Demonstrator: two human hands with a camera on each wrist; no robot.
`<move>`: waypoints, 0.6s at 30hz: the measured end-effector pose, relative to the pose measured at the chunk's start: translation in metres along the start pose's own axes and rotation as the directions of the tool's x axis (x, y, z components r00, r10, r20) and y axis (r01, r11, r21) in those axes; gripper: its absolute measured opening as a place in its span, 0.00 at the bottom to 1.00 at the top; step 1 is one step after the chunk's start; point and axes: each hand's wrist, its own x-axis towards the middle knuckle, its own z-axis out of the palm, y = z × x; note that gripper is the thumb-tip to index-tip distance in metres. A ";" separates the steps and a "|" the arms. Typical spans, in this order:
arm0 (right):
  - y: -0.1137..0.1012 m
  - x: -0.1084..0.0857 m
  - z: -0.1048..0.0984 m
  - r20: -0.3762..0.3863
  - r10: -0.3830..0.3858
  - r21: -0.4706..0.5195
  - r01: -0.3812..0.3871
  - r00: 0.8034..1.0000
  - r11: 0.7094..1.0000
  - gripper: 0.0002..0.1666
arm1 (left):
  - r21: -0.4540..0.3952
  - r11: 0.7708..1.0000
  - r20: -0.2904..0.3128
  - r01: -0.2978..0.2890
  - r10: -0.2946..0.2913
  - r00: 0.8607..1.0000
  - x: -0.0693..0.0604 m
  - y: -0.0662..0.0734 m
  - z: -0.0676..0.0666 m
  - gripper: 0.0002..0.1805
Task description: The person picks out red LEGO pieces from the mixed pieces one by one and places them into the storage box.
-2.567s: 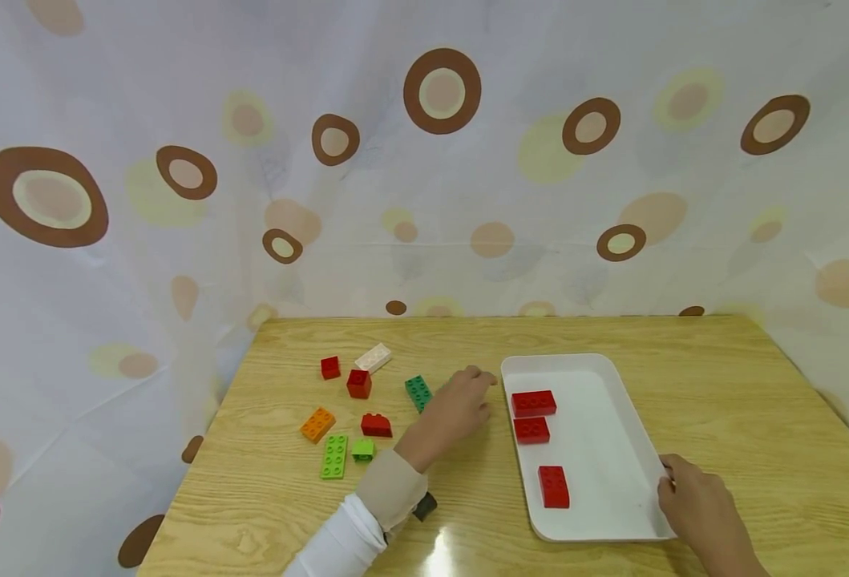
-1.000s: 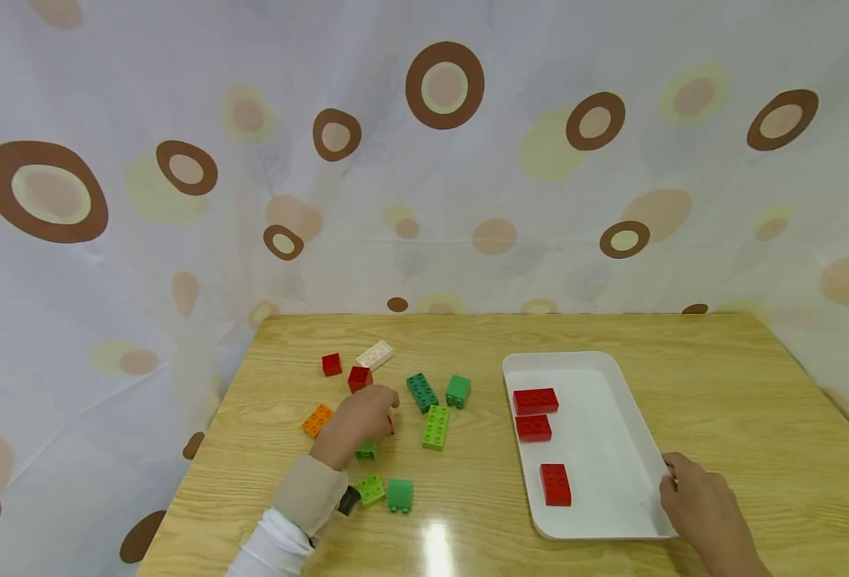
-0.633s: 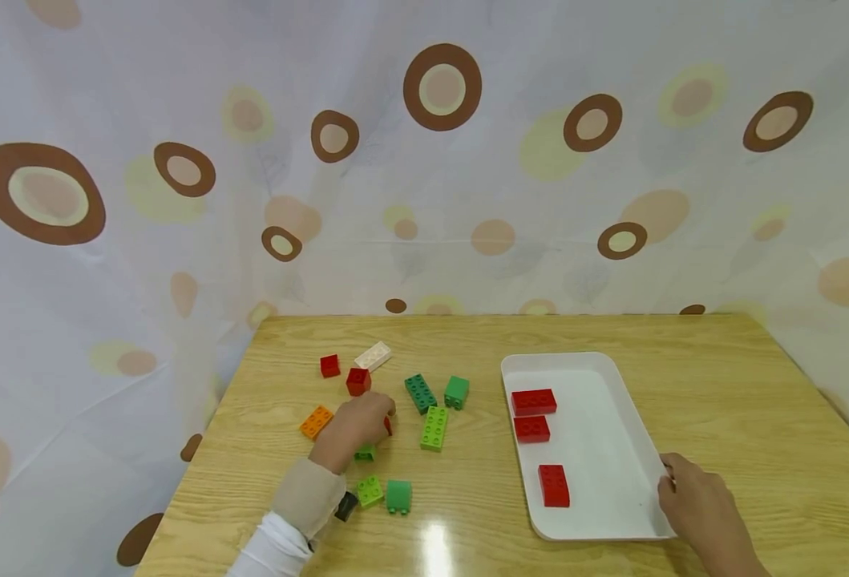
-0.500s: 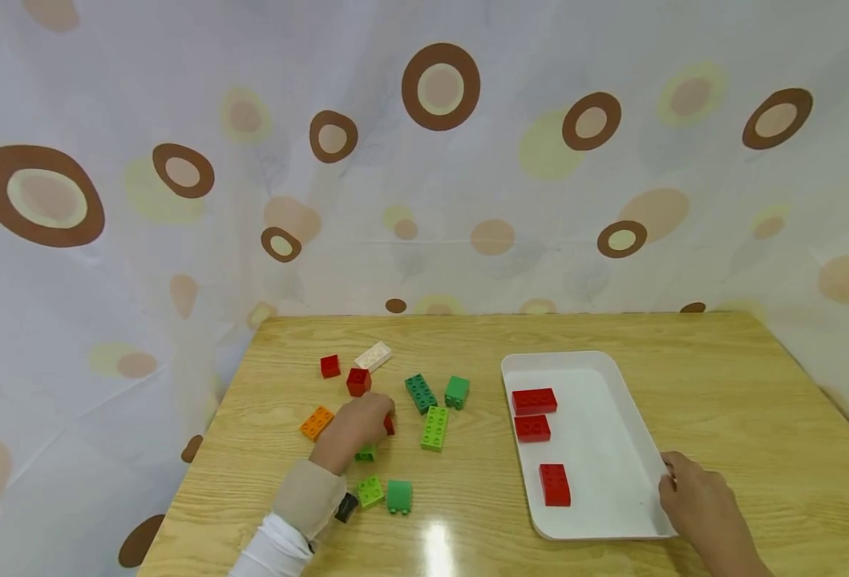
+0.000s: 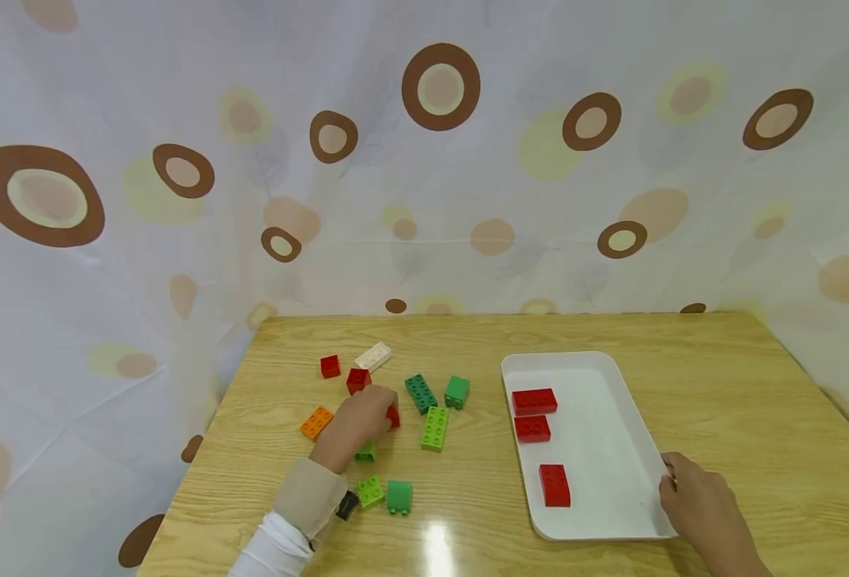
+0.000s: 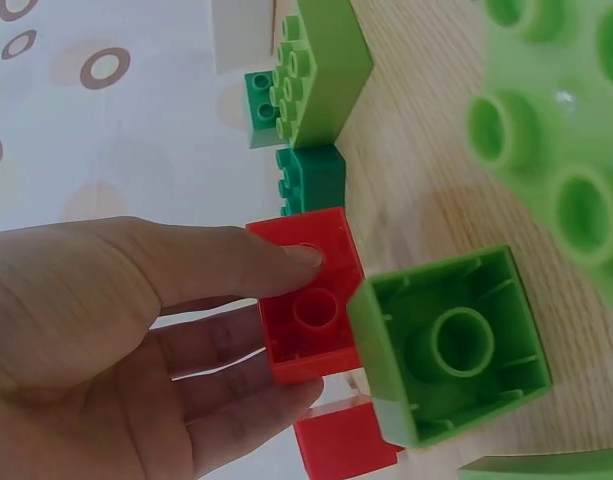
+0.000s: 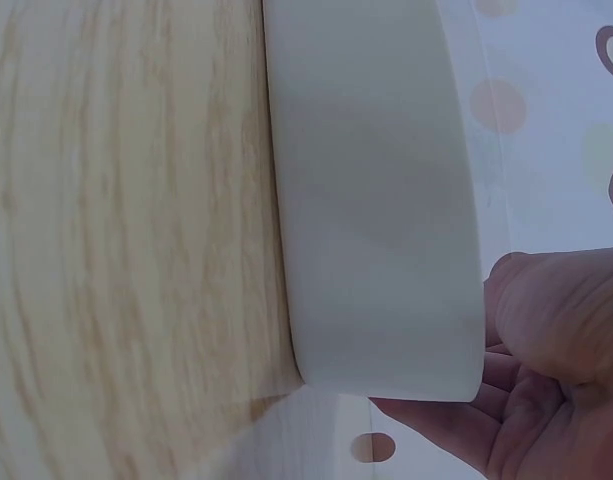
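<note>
My left hand (image 5: 357, 425) pinches a red toy brick (image 6: 314, 300) between thumb and fingers, among the loose bricks on the left of the table. In the left wrist view the thumb lies over the brick's face, which shows a round hollow tube. Close beside it is a light green brick (image 6: 456, 345) with its hollow underside showing. Another red brick (image 6: 346, 440) is partly hidden behind. At the right, my right hand (image 5: 705, 509) grips the rim of the white tray (image 5: 619, 449), with fingers under its edge in the right wrist view.
Three red bricks lie in the tray, one a sloped brick (image 5: 555, 486). Around my left hand lie an orange brick (image 5: 317, 423), a white brick (image 5: 373, 357), a dark green brick (image 5: 421, 393), a long light green brick (image 5: 434, 429) and several more. A patterned curtain (image 5: 424, 176) hangs behind the table (image 5: 720, 385).
My left hand has come left from beside the green bricks and taken hold of the red brick, which has shifted slightly since half a second ago. My right hand has stayed on the tray.
</note>
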 end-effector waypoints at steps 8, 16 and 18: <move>-0.001 0.001 0.001 0.012 0.022 0.008 -0.022 1.000 1.000 0.20 | 0.013 1.000 -0.028 -0.015 0.015 0.999 -0.003 0.011 -0.006 0.03; -0.003 0.003 0.001 0.007 0.038 0.003 -0.038 0.999 0.999 0.20 | 0.021 0.997 -0.065 -0.080 0.081 0.995 -0.002 0.024 -0.007 0.05; -0.003 0.003 0.000 0.007 0.037 0.001 -0.037 0.999 0.999 0.20 | 0.029 0.993 -0.073 -0.111 0.113 0.991 -0.001 0.029 -0.007 0.06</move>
